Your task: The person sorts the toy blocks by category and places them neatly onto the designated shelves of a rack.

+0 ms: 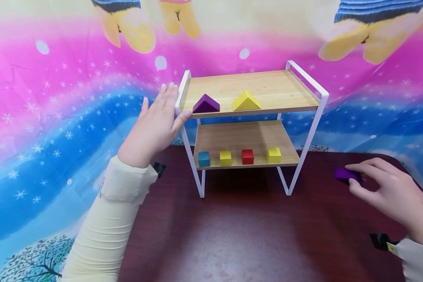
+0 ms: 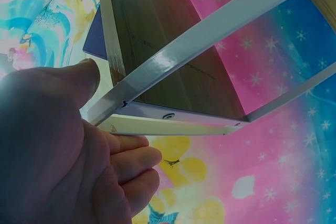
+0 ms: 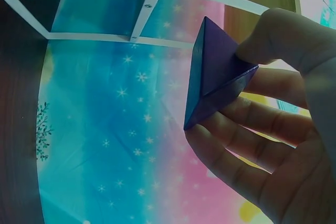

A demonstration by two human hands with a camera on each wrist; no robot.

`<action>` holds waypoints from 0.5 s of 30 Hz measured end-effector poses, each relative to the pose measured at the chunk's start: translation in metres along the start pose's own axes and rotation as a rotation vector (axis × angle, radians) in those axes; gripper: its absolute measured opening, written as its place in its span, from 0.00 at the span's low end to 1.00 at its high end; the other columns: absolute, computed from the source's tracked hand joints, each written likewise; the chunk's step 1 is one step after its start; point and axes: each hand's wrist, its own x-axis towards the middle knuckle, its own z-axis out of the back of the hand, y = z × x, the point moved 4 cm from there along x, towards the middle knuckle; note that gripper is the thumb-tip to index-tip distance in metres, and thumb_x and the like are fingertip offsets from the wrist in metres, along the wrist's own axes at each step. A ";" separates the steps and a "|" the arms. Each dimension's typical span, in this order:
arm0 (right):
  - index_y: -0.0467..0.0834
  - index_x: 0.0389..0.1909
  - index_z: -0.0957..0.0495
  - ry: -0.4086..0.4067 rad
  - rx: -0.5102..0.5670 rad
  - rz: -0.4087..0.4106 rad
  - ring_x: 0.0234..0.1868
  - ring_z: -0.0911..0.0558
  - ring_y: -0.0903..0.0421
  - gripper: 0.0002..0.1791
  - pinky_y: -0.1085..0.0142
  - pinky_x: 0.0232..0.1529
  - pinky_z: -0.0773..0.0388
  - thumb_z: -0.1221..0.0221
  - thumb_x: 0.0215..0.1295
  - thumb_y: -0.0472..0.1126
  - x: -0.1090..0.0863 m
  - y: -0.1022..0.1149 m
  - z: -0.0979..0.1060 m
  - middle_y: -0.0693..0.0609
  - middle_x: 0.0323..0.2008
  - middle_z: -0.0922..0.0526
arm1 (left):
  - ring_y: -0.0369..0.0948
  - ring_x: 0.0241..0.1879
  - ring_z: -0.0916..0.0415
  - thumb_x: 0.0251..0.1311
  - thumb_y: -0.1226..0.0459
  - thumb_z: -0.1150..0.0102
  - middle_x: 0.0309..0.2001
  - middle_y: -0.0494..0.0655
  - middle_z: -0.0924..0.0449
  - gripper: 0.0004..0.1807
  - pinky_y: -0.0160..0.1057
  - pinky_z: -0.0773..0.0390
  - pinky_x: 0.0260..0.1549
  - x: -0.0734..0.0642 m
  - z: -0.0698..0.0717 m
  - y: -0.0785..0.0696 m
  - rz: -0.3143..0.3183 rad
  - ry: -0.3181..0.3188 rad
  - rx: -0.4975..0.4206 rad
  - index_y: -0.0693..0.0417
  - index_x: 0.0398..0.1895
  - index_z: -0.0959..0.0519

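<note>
A purple triangular block (image 1: 342, 174) is pinched between the thumb and fingers of my right hand (image 1: 394, 192), out to the right of a small two-tier shelf. The right wrist view shows its triangular face and one edge side. My left hand (image 1: 151, 125), fingers extended, is at the upper left corner of the shelf's white frame (image 1: 308, 137). Its thumb points toward another purple triangular block (image 1: 206, 105) on the top board (image 1: 275, 86). A yellow triangular block (image 1: 246, 102) stands to the right of that one, along the front edge.
On the lower board (image 1: 239, 135), a teal cube (image 1: 203, 159), a yellow cube (image 1: 225, 158), a red cube (image 1: 248, 157) and another yellow cube (image 1: 273, 155) line the front edge. The shelf stands on a dark red table (image 1: 225, 235) before a patterned cloth (image 1: 91, 98).
</note>
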 end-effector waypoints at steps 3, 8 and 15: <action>0.36 0.42 0.15 0.006 0.004 -0.014 0.37 0.26 0.46 0.15 0.68 0.31 0.35 0.31 0.51 0.34 0.004 0.003 0.001 0.40 0.40 0.21 | 0.45 0.81 0.73 0.75 0.39 0.64 0.83 0.50 0.63 0.45 0.61 0.71 0.74 0.000 0.000 0.001 0.002 0.000 0.002 0.51 0.83 0.65; 0.35 0.43 0.15 0.013 0.002 -0.030 0.39 0.24 0.43 0.15 0.65 0.32 0.31 0.32 0.53 0.34 0.008 0.005 0.004 0.39 0.41 0.21 | 0.45 0.81 0.73 0.75 0.39 0.63 0.83 0.50 0.62 0.45 0.61 0.71 0.74 0.001 -0.001 0.001 0.000 0.000 -0.001 0.52 0.83 0.64; 0.33 0.46 0.16 0.015 0.007 -0.030 0.41 0.23 0.39 0.18 0.49 0.37 0.21 0.31 0.53 0.33 0.016 0.013 0.006 0.36 0.43 0.21 | 0.45 0.81 0.73 0.75 0.39 0.64 0.83 0.50 0.63 0.45 0.61 0.72 0.74 0.001 -0.001 0.001 0.002 -0.007 -0.003 0.51 0.83 0.64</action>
